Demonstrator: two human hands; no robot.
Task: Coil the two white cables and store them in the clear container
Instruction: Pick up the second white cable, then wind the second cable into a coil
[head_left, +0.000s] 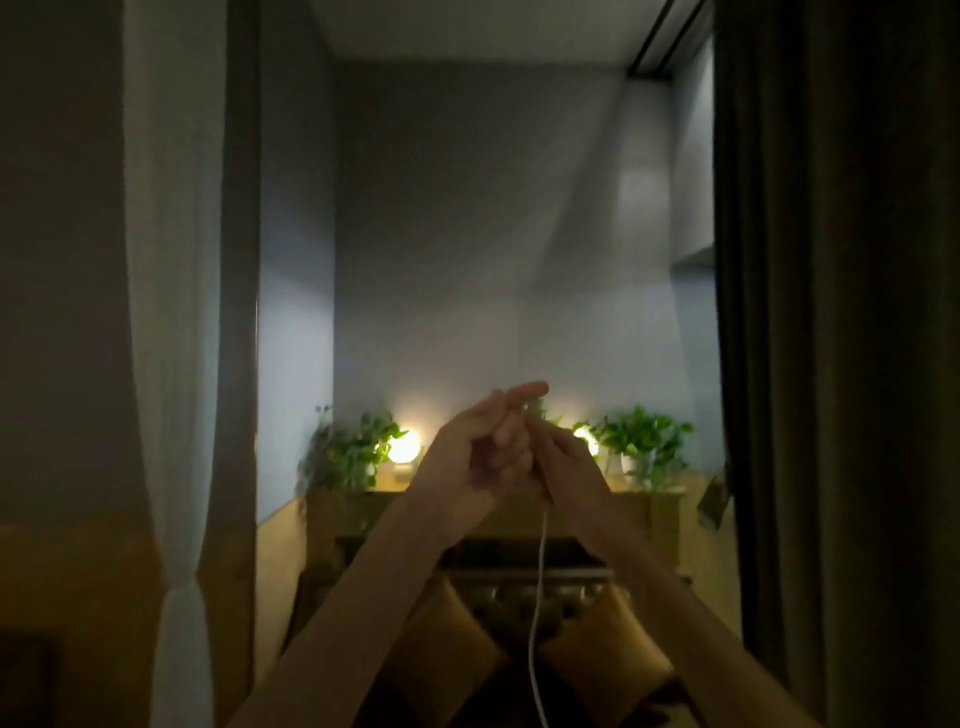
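Both my hands are raised together in front of me in a dim room. My left hand (480, 449) has its index finger stretched out to the right and the other fingers curled. My right hand (569, 462) sits close against it, fingers closed where a white cable (537, 597) starts. The thin cable hangs straight down from between the hands and leaves the frame at the bottom. Which hand grips it is hard to tell; the cable appears to leave from under my right hand. No second cable or clear container is in view.
Behind the hands stands a wooden headboard shelf (660, 499) with two glowing round lamps (404, 446) and green potted plants (644, 441). Two yellow cushions (447, 660) lie below. A white curtain (176, 364) hangs left, a dark curtain (831, 364) right.
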